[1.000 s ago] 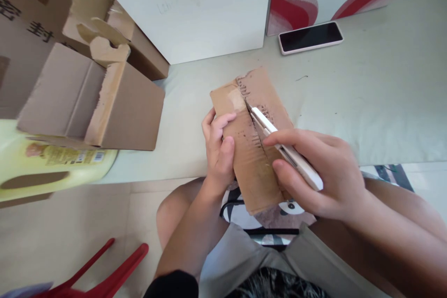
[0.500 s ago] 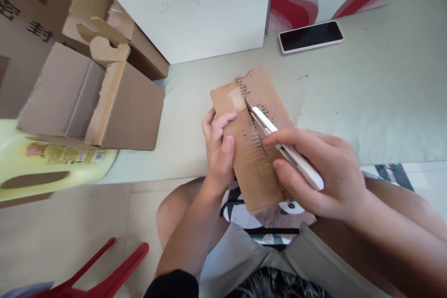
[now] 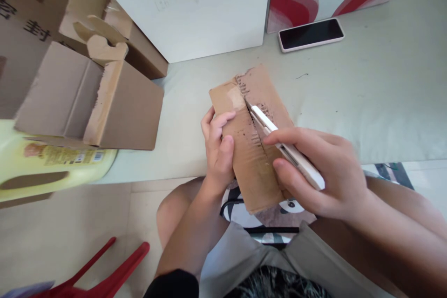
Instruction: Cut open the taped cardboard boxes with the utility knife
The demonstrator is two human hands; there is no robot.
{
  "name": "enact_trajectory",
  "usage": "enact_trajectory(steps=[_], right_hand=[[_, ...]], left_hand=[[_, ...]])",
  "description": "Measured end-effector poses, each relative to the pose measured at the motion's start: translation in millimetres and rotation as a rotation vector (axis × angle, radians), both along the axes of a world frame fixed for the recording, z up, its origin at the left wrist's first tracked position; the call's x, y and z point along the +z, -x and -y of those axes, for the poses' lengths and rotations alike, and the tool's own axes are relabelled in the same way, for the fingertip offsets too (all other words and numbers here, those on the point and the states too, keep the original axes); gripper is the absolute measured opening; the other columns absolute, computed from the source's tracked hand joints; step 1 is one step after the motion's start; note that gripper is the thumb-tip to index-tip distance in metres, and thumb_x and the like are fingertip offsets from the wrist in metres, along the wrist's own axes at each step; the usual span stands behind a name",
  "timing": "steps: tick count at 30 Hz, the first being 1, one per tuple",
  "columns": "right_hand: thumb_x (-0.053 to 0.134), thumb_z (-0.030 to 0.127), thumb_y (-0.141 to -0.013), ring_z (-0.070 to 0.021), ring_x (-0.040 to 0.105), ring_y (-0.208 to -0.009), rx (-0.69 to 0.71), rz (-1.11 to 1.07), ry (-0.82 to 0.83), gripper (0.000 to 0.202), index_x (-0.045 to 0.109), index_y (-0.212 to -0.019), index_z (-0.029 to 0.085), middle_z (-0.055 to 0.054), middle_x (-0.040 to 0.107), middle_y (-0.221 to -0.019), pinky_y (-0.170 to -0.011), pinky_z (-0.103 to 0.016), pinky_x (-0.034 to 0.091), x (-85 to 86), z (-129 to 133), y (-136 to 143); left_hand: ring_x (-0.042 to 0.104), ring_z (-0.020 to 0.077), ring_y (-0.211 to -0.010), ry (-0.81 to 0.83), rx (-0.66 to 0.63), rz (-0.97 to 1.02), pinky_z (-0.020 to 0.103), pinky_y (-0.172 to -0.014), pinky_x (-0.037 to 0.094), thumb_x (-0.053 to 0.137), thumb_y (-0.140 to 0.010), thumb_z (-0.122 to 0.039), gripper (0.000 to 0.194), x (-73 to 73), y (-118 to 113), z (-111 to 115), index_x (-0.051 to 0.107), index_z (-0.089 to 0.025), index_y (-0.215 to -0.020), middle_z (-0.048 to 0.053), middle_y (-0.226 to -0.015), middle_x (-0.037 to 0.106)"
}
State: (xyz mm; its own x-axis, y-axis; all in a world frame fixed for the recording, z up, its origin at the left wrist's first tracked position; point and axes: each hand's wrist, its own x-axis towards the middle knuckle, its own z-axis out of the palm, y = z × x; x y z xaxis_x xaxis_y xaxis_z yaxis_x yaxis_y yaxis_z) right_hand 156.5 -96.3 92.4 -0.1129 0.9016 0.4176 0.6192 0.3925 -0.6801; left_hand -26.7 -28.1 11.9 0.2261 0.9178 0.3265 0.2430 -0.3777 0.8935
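My left hand [image 3: 220, 146] is closed on the left edge of a brown cardboard piece [image 3: 256, 172], thumb and forefinger lying over its top face. The cardboard is tilted above my lap, with its far end over the table edge. A dark slit and rough torn marks run along its middle, and a pale patch shows near the far left corner. My right hand [image 3: 321, 172] grips a white utility knife [image 3: 302, 163] between thumb and fingers. The knife's blade tip is at the slit, in the upper part of the cardboard.
An open cardboard box [image 3: 129, 107] and a yellow jug [image 3: 59, 158] are at the left. White boxy furniture [image 3: 209, 9] and a red-and-white carton [image 3: 293, 0] stand behind. A phone [image 3: 310, 35] lies on the pale green table cover [image 3: 349, 98]. Red chair parts [image 3: 122, 267] show lower left.
Hardly anything differs. The view has shifted very slightly; both hands, the cardboard and the knife keep almost the same positions.
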Motion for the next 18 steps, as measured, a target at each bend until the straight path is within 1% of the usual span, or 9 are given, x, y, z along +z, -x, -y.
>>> enact_trajectory(steps=[6,13,18], right_hand=[[0.054,0.016,-0.089,-0.0114,0.052,-0.048,0.006,-0.005,0.006,0.018,0.057,-0.104,0.025,0.005,0.061,-0.062,-0.048,-0.025,0.042,0.0,1.0,-0.5],[0.053,0.016,-0.089,-0.0108,0.051,-0.047,0.004,-0.035,0.001,0.016,0.057,-0.103,0.024,0.006,0.058,-0.060,-0.049,-0.025,0.041,-0.9,0.7,0.9],[0.054,0.015,-0.088,-0.0110,0.051,-0.048,0.011,-0.026,0.016,0.018,0.056,-0.103,0.024,0.006,0.059,-0.061,-0.050,-0.025,0.042,-0.3,0.6,-0.2]], left_hand=[[0.039,0.0318,-0.145,-0.009,-0.005,-0.009,0.055,-0.123,0.034,0.038,-0.099,-0.065,0.046,-1.6,0.7,-0.9,0.054,-0.035,-0.131,0.007,-0.146,0.044],[0.038,0.0325,-0.147,-0.005,-0.001,0.018,0.056,-0.123,0.033,0.040,-0.099,-0.064,0.045,-1.0,0.3,-0.3,0.057,-0.035,-0.129,0.007,-0.143,0.046],[0.037,0.0324,-0.147,-0.003,0.010,0.009,0.055,-0.123,0.034,0.040,-0.098,-0.065,0.047,-2.2,0.0,-0.8,0.057,-0.035,-0.128,0.007,-0.143,0.047]])
